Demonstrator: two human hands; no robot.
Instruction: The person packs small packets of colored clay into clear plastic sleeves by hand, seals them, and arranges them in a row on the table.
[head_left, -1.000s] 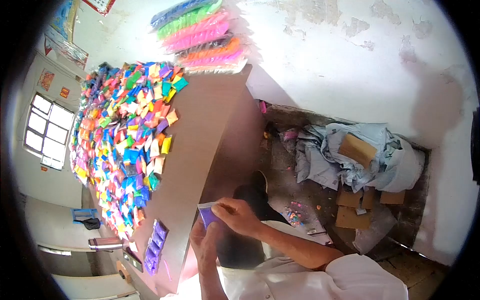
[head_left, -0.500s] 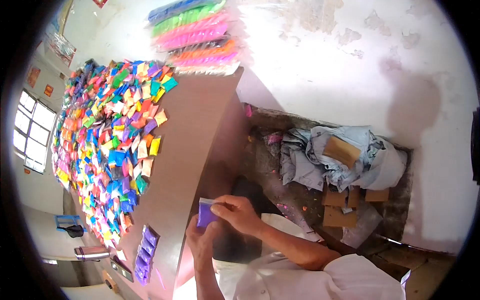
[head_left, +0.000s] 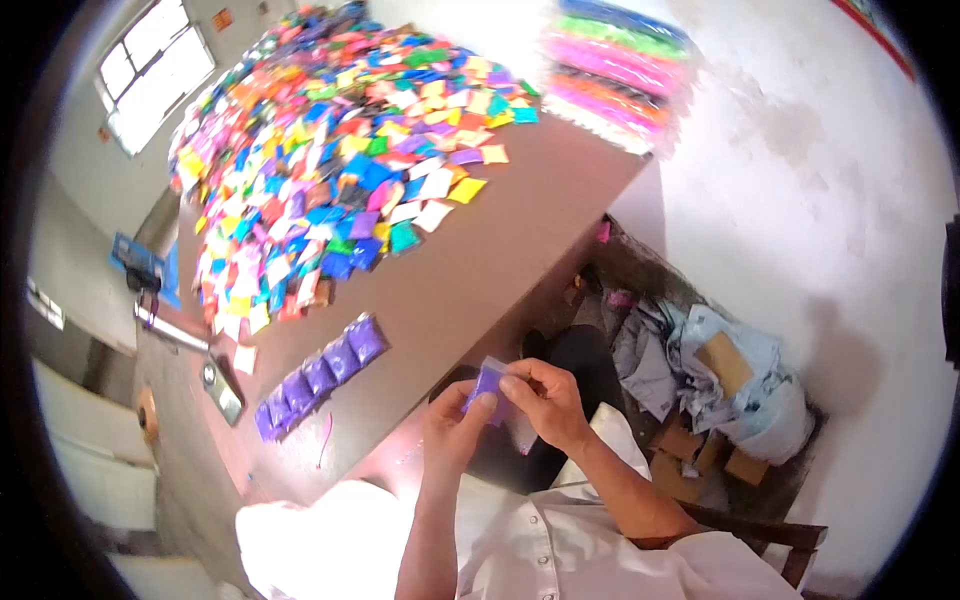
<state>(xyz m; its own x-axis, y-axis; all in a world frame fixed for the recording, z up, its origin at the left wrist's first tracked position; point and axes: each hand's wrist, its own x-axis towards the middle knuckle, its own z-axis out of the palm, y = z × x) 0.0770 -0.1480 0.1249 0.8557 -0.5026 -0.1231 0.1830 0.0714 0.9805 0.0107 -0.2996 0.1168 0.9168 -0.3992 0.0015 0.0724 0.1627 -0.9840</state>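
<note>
A small clear plastic packet of purple material (head_left: 489, 380) is held up above my lap, just off the table's edge. My left hand (head_left: 452, 422) pinches its lower left side with the thumb on its face. My right hand (head_left: 548, 402) grips the upper right corner, near the clear top strip, between thumb and fingers. Part of the packet is hidden behind the fingers. To the left on the brown table (head_left: 520, 215) lies a row of similar purple packets (head_left: 320, 376), lined up against one another.
A large heap of multicoloured packets (head_left: 330, 170) covers the table's far side. Stacked coloured bags (head_left: 620, 75) sit at the far corner by the wall. A phone (head_left: 222, 390) and a thin pink strip (head_left: 326, 440) lie nearby. Crumpled grey sacks (head_left: 755, 350) and cardboard fill the floor at right.
The camera view has turned, so the table and heap appear shifted right and tilted. Both hands still hold the purple packet, with the fingers slightly shifted on it.
</note>
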